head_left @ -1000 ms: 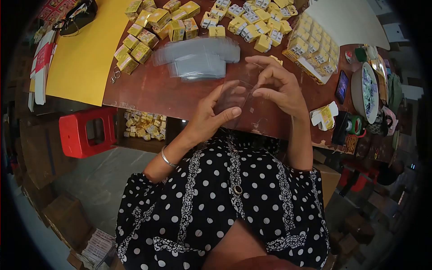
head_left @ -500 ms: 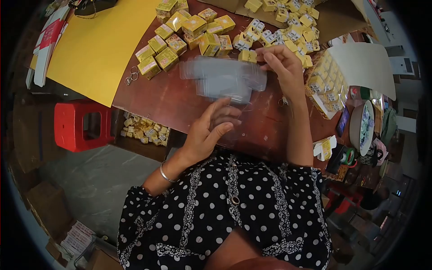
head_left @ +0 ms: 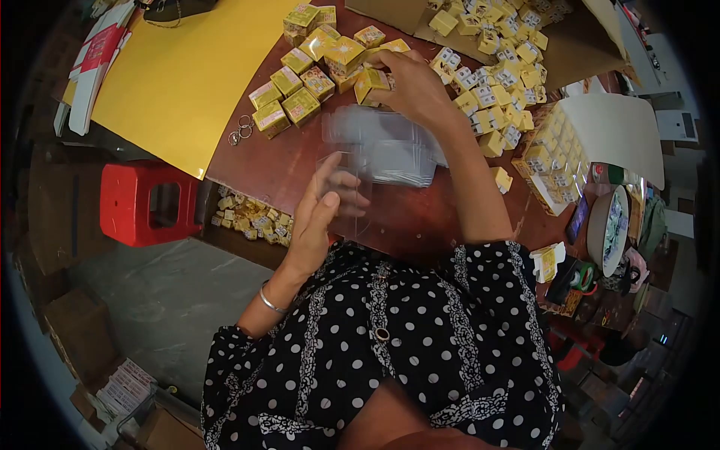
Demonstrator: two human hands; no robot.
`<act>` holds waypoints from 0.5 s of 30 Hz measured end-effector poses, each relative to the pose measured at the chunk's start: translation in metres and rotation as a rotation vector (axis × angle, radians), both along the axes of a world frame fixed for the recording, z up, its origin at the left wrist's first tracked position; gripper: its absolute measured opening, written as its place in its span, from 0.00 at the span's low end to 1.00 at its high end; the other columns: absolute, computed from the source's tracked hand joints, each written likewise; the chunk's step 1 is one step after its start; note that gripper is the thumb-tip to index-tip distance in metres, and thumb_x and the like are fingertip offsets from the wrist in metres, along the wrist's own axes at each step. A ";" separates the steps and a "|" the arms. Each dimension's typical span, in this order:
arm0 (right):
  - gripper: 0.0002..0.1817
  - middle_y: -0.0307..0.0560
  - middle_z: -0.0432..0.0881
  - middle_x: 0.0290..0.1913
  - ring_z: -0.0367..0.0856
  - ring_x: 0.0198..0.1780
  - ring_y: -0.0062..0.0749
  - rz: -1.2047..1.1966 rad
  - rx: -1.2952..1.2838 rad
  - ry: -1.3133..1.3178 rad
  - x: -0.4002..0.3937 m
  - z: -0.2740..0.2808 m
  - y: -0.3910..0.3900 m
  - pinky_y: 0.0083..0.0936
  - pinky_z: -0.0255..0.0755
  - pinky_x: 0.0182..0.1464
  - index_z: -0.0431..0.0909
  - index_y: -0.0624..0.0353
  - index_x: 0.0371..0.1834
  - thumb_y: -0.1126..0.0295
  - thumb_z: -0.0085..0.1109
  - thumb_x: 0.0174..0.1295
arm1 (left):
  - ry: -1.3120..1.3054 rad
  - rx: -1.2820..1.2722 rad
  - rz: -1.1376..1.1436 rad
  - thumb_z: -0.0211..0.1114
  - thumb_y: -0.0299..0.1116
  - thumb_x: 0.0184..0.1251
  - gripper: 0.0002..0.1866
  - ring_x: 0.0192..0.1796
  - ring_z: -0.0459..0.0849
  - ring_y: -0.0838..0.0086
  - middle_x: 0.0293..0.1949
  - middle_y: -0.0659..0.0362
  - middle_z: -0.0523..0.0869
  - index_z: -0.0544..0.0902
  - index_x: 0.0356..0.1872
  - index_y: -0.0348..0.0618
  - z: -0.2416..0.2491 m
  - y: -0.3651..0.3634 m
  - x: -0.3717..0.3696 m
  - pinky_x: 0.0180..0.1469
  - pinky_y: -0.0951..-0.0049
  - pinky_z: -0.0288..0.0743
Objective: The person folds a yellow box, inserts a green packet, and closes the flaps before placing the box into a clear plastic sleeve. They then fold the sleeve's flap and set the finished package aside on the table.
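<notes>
My left hand (head_left: 322,214) is held above the red-brown table with its fingers bent round a clear plastic piece (head_left: 356,206), which is faint and see-through. At the near edge of the boxed group, my right hand (head_left: 401,82) has thumb and fingers closed on a yellow printed box (head_left: 370,82). More yellow boxes (head_left: 301,106) stand in a cluster to its left. Between the hands lies a stack of clear plastic pieces (head_left: 401,161) on the table. Small yellow and white blocks (head_left: 491,97) are heaped to the right of my right hand.
A yellow sheet (head_left: 187,82) covers the left side. Two metal rings (head_left: 240,131) lie near the boxes. To the right are a tray of yellow blocks (head_left: 555,161) and a round bowl (head_left: 606,229). Below left are a red stool (head_left: 120,202) and an open drawer of blocks (head_left: 251,221).
My right hand has moved left and away from me, from a small yellow block to a printed box. That block now lies loose by the tray. My left hand now has a clear piece raised.
</notes>
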State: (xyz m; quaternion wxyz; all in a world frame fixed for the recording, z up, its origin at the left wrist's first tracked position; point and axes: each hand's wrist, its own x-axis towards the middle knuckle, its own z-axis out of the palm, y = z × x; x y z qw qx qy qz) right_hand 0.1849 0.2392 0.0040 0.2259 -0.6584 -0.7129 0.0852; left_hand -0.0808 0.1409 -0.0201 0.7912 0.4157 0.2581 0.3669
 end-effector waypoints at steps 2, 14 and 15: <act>0.30 0.53 0.85 0.55 0.79 0.59 0.52 0.080 -0.032 -0.070 0.006 -0.003 0.004 0.40 0.74 0.61 0.80 0.58 0.59 0.64 0.77 0.52 | -0.026 -0.017 0.035 0.59 0.40 0.79 0.34 0.58 0.84 0.62 0.60 0.51 0.77 0.60 0.79 0.33 -0.002 0.001 -0.001 0.59 0.63 0.80; 0.33 0.52 0.81 0.60 0.79 0.62 0.51 0.267 0.137 0.094 0.026 0.071 -0.107 0.38 0.75 0.65 0.78 0.56 0.66 0.76 0.74 0.54 | 0.023 0.012 0.114 0.67 0.24 0.72 0.31 0.69 0.80 0.59 0.67 0.45 0.80 0.68 0.74 0.31 0.017 -0.007 0.006 0.73 0.63 0.71; 0.34 0.49 0.81 0.63 0.80 0.64 0.44 0.202 0.068 0.119 0.028 0.076 -0.129 0.34 0.76 0.64 0.77 0.54 0.69 0.78 0.73 0.55 | 0.022 0.047 0.112 0.67 0.24 0.72 0.32 0.70 0.80 0.59 0.68 0.44 0.79 0.67 0.74 0.30 0.019 -0.010 0.009 0.74 0.62 0.71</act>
